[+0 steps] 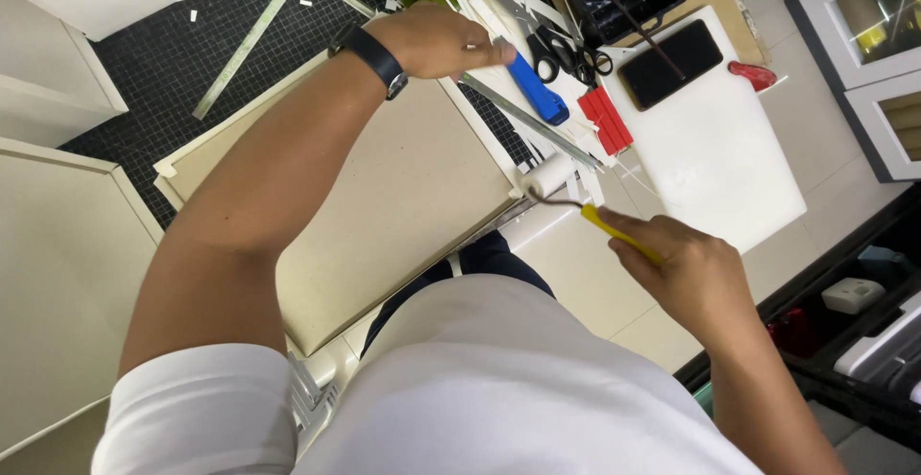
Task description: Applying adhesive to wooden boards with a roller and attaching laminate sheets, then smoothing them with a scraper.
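The right hand (696,269) is clamped on the yellow handle of a small paint roller (549,176), its white sleeve touching the near edge of the beige board (384,197), ahead and left of the grip. Keep the sleeve flat and the stroke even. The left hand (436,41) presses the board's far corner, fingers seemingly curled together, holding nothing.

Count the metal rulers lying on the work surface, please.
2: a long steel ruler runs diagonally along the cardboard sheet's far edge, below the left hand; an L-shaped square lies on the cutting mat. Clutter may hide more.
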